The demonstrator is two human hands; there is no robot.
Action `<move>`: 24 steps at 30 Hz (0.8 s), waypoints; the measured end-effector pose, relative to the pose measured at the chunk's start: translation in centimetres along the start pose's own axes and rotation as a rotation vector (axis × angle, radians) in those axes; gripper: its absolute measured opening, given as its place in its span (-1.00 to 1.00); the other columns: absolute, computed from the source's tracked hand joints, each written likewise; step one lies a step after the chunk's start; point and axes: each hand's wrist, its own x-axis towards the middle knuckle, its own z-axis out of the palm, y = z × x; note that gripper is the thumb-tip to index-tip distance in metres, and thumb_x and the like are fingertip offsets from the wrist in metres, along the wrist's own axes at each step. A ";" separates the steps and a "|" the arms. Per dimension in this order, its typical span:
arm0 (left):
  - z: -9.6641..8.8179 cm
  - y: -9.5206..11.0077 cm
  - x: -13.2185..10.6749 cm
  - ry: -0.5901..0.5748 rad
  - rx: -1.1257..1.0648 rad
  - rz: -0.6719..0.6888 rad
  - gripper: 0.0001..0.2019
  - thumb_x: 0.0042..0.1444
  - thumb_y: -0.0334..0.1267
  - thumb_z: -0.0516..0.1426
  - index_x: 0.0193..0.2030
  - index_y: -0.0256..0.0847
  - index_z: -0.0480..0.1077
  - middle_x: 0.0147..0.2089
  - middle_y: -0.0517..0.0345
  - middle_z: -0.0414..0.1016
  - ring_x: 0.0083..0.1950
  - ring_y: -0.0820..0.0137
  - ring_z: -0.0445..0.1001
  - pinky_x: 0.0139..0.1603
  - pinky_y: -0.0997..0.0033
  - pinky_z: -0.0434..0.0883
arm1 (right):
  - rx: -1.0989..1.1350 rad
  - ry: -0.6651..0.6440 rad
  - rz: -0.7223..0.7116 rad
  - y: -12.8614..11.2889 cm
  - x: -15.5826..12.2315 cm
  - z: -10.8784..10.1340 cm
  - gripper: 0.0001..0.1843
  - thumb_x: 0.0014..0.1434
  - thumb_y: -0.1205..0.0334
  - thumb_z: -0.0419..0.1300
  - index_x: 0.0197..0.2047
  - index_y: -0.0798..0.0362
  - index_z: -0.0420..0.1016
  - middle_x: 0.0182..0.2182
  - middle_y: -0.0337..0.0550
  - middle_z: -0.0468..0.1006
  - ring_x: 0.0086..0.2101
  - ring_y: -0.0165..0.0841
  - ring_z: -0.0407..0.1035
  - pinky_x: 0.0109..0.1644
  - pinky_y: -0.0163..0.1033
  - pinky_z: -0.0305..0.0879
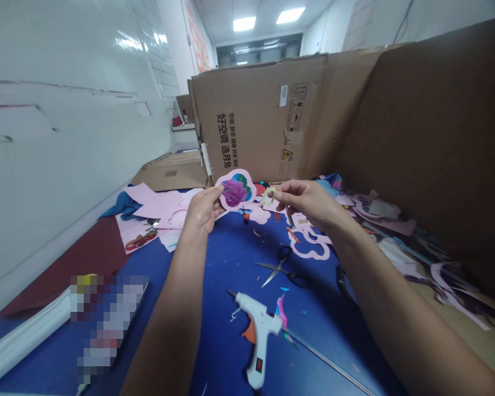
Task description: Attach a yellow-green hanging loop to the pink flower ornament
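Observation:
My left hand (206,209) grips the edge of a pink scalloped cutout (236,190) with a shiny purple, blue and green centre, thumb on its front. To the right, my right hand (299,199) pinches a small pale yellow-green ring (269,196) between thumb and fingers. The ring and the cutout are apart, both held above the blue table (226,258). Below them lie open scissors (277,269) with black handles. Nearer me rests a white glue gun (258,330) with an orange trigger. Beside my right wrist lies a pink flower-shaped paper frame (313,250).
A tall cardboard box (256,121) walls off the back, and another cardboard panel (429,148) stands on the right. Pink paper sheets (160,203) pile up at left. Paper scraps (388,220) crowd the right side. A white roll (28,335) lies at front left.

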 end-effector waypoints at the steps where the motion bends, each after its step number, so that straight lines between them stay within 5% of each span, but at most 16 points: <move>1: -0.5 0.1 0.4 0.042 0.006 0.052 -0.82 0.10 -0.20 0.43 -0.27 -0.26 0.61 -0.29 0.02 0.71 -0.29 0.34 0.66 -0.18 0.36 0.59 | -0.003 0.012 0.001 0.1 0.0 -0.1 -0.52 0.02 -0.25 0.56 -0.27 -0.01 0.69 -0.38 -0.11 0.68 -0.35 -0.29 0.53 -0.41 -0.26 0.36; 6: -2.4 -0.8 2.2 0.304 0.124 0.406 -0.83 0.13 -0.15 0.40 -0.32 -0.20 0.65 -0.33 0.17 0.67 -0.23 0.35 0.62 -0.10 0.39 0.55 | 0.030 0.050 0.000 0.3 0.2 -0.2 -0.51 -0.02 -0.26 0.58 -0.30 -0.03 0.69 -0.40 -0.13 0.66 -0.35 -0.28 0.53 -0.39 -0.25 0.38; 8: -2.4 -2.2 2.1 0.307 0.242 0.531 -0.89 0.18 -0.18 0.35 -0.27 -0.15 0.68 -0.23 0.19 0.71 -0.05 0.27 0.64 0.04 0.34 0.54 | 0.046 0.058 -0.003 0.4 0.2 -0.2 -0.51 -0.04 -0.26 0.59 -0.30 -0.03 0.69 -0.40 -0.13 0.66 -0.36 -0.29 0.53 -0.40 -0.25 0.36; 11: -2.2 -5.5 0.4 0.227 0.368 0.513 -0.89 0.22 -0.21 0.31 -0.20 -0.10 0.71 -0.09 0.14 0.75 0.20 0.13 0.61 0.23 0.15 0.52 | 0.060 0.078 -0.012 0.5 0.2 -0.3 -0.48 -0.07 -0.25 0.62 -0.29 -0.02 0.69 -0.43 -0.13 0.64 -0.37 -0.29 0.52 -0.41 -0.25 0.33; 17: -4.3 -11.1 -4.0 -0.356 0.875 0.496 -0.76 0.31 -0.27 0.21 -0.03 0.03 0.72 0.17 0.06 0.71 0.33 0.15 0.58 0.50 -0.05 0.33 | 0.081 0.103 -0.042 -0.3 -0.2 -0.7 -0.45 -0.07 -0.27 0.62 -0.29 0.01 0.68 -0.43 -0.12 0.65 -0.41 -0.31 0.51 -0.42 -0.25 0.27; 21: -6.7 -10.8 -5.1 -0.638 1.184 0.508 -0.75 0.27 -0.19 0.27 0.03 -0.06 0.70 0.30 -0.03 0.63 0.38 0.07 0.55 0.55 -0.16 0.23 | 0.087 0.110 -0.060 -0.7 -0.3 -0.8 -0.47 -0.06 -0.25 0.62 -0.29 0.01 0.69 -0.40 -0.12 0.65 -0.38 -0.31 0.51 -0.41 -0.25 0.27; 24: -6.9 -9.6 -5.4 -0.710 1.243 0.507 -0.66 0.35 -0.04 0.21 0.14 -0.07 0.66 0.39 -0.04 0.56 0.45 0.08 0.48 0.55 -0.11 0.26 | 0.099 0.110 -0.067 -0.9 -0.4 -0.9 -0.46 -0.07 -0.26 0.62 -0.29 0.01 0.68 -0.41 -0.13 0.64 -0.38 -0.32 0.50 -0.41 -0.24 0.26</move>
